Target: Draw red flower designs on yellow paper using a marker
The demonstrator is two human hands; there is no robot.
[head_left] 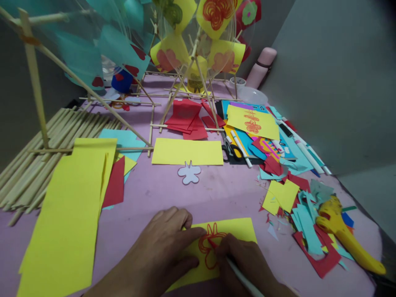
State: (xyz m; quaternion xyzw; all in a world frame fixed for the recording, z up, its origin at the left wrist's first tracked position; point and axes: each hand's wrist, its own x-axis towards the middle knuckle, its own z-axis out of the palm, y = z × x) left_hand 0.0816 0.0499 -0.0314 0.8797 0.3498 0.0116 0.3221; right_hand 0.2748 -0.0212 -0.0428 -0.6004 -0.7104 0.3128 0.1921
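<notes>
A yellow paper strip (244, 231) lies at the front of the table, with a red butterfly outline (211, 260) drawn on it. My right hand (244, 264) is closed around a red marker (236, 270), its tip on the upper part of the drawing. Resting on the left side of the strip, my left hand (161, 247) has its fingers partly spread, thumb and forefinger beside the drawing. Farther back sits a pale butterfly cutout (189, 173), in front of another yellow paper strip (187, 152).
Yellow sheets (64, 222) and wooden sticks (40, 152) lie at left. Stick frames with paper decorations stand at the back. At right are scissors (233, 152), markers (307, 154), paper scraps (306, 222) and a yellow-handled tool (349, 239). A pink bottle (261, 68) stands by the wall.
</notes>
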